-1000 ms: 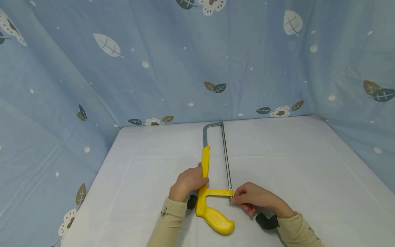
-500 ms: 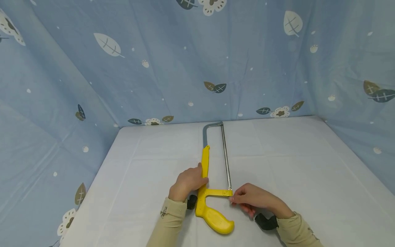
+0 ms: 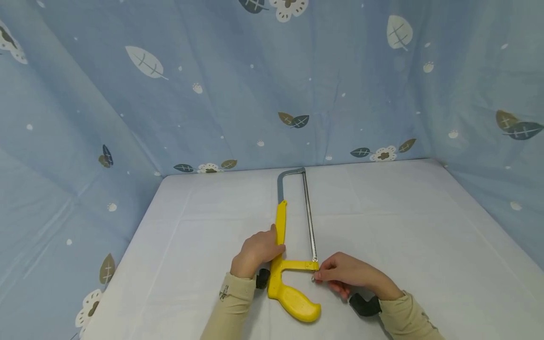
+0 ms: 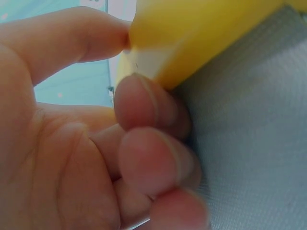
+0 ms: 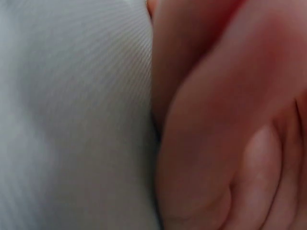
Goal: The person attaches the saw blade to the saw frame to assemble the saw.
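One hacksaw (image 3: 281, 218), pointed at the table's (image 3: 382, 226) far edge
It is gripped by the left hand (image 3: 257, 249); its screw (image 3: 313, 279) is pinched by the right hand (image 3: 348, 270).

Wrist views tight on fingers (image 4: 147, 162)

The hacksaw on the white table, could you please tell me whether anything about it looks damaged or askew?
Nothing stands out: the hacksaw shows no visible break and its blade looks straight. The right hand partly hides the metal fitting; fine wear is too small to tell.
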Demonstrator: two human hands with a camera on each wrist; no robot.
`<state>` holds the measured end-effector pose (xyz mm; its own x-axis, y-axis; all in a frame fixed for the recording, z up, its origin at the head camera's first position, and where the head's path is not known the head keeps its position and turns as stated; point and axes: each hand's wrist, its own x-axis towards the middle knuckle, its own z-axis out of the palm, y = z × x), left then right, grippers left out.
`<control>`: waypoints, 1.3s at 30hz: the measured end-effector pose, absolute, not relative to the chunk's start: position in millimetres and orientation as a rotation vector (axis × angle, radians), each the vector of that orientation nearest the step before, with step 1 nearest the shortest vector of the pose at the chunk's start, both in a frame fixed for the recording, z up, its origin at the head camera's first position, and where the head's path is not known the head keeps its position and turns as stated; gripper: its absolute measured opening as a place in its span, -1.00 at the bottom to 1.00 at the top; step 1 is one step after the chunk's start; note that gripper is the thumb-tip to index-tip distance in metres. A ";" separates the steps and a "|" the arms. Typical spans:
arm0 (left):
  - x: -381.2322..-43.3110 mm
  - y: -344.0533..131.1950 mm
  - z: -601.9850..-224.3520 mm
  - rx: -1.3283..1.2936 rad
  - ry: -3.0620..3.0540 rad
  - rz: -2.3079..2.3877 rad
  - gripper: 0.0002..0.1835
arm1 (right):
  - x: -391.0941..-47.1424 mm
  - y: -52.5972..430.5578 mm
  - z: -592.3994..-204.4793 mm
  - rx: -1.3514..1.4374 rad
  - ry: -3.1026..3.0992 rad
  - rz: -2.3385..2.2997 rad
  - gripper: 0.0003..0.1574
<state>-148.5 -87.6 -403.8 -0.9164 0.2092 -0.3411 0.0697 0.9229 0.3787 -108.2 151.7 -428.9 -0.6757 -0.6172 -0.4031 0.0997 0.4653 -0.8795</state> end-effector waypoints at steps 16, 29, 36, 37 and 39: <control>-149.8 -87.4 -404.2 0.225 2.720 0.531 -0.23 | -112.6 153.5 -431.9 -0.387 2.022 -1.299 -0.59; -147.0 -88.3 -404.3 0.216 2.696 0.531 -0.22 | -110.2 152.7 -435.5 -0.384 2.011 -1.275 -0.55; -147.2 -88.3 -403.7 0.226 2.708 0.531 -0.23 | -110.0 152.1 -433.0 -0.397 2.000 -1.285 -0.53; -147.4 -88.3 -403.8 0.227 2.709 0.529 -0.23 | -110.1 151.8 -432.8 -0.394 1.996 -1.286 -0.53; -147.7 -88.0 -404.3 0.229 2.710 0.522 -0.23 | -109.9 151.3 -432.5 -0.389 1.994 -1.287 -0.53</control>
<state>-147.7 -88.0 -404.3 -0.9184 0.2247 -0.3257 0.0877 0.9183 0.3861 -109.9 151.3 -432.5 -0.6952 -0.5929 -0.4065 0.1265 0.4557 -0.8811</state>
